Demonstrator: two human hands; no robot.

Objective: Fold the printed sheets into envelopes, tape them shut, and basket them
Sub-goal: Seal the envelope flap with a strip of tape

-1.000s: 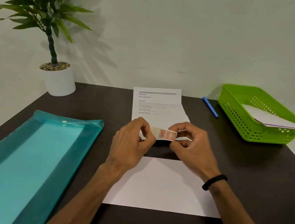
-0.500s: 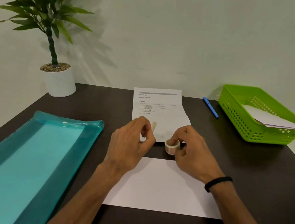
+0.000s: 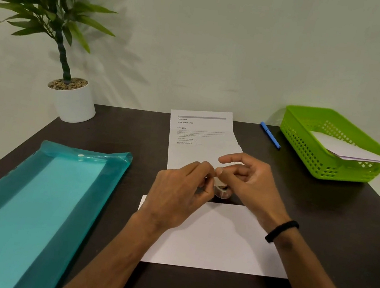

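On the far left of my dark table (image 3: pixel 122 134) stands a green plant (image 3: pixel 45 1) in a white pot (image 3: pixel 74 103). In front of it lies a long blue-green folder (image 3: pixel 28 206).

Next comes my left hand (image 3: pixel 177 193). Its fingers are curled in, and the tips pinch something tiny right where they meet my right thumb. I think it is a bit of tape, but it is too small to be sure.

Under my hands lies a white folded sheet (image 3: pixel 214 240), blank side up. Behind my hands lies a printed sheet (image 3: pixel 199 140) with words on it.

My right hand (image 3: pixel 250 179) is half curled — the pointer finger sticks out and the thumb tip touches my left fingers. A small clear tape roll (image 3: pixel 221 192) sits on the table just under this hand. A black band (image 3: pixel 281 231) is on my right wrist.

Farther right lies a blue pen (image 3: pixel 270 135) — then the green basket (image 3: pixel 310 148), with white folded paper (image 3: pixel 351 152) inside it.
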